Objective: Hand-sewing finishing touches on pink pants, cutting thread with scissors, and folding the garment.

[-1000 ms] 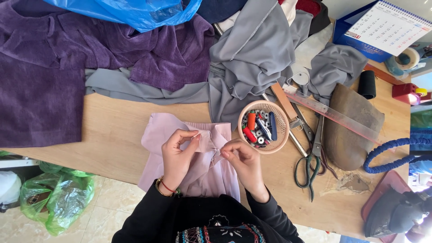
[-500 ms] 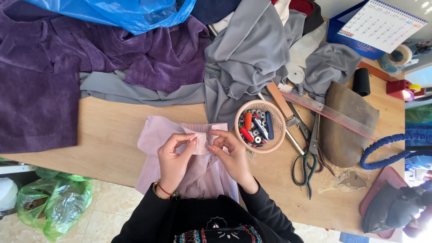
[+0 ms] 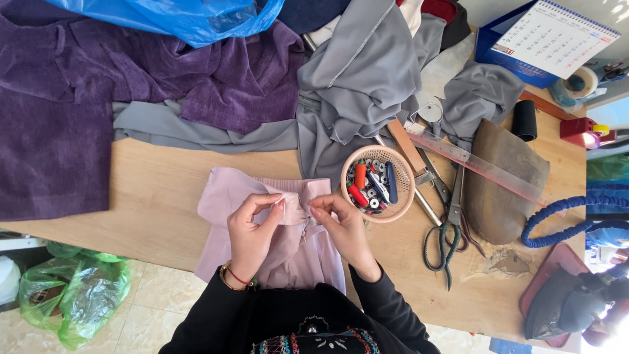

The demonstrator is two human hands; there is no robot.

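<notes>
- Wooden worktable (image 3: 164,190) holds heaps of purple velvet (image 3: 78,98) and grey cloth (image 3: 354,85).
- My left hand (image 3: 252,233) and right hand (image 3: 341,226) pinch the pale pink fabric (image 3: 288,249) at the table's near edge, fingertips closed on one fold.
- I think the fold needs an even, tight pinch; this soft thin cloth slips.
- Round woven basket (image 3: 378,183) with thread spools sits just beside my right hand.

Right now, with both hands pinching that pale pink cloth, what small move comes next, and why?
Probably flatten the gathered fold: the left hand and right hand pinch the pale pink cloth where it bunches between them, while the rest lies flat on the wooden table.
</notes>
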